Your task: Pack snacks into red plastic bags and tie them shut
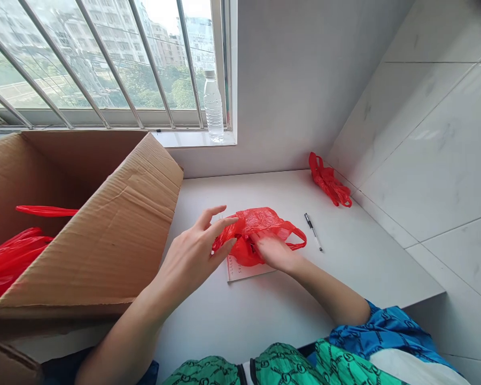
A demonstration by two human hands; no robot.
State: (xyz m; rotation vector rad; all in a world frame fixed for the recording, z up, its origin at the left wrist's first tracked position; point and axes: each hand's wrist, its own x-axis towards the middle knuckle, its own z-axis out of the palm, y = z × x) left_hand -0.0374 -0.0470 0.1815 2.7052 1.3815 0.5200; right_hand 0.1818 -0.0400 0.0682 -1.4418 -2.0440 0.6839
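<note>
A crumpled red plastic bag (260, 222) lies on a white table (344, 267), partly over a sheet of paper (240, 271). My left hand (196, 251) holds the bag's left edge between thumb and fingers, the other fingers stretched out. My right hand (274, 251) reaches into the bag's opening, its fingertips hidden inside the red plastic. One bag handle loops out to the right.
A black pen (313, 231) lies right of the bag. Another bunched red bag (329, 182) sits by the tiled wall. An open cardboard box (104, 235) holding red bags (12, 259) stands at left. A water bottle (213, 107) is on the windowsill.
</note>
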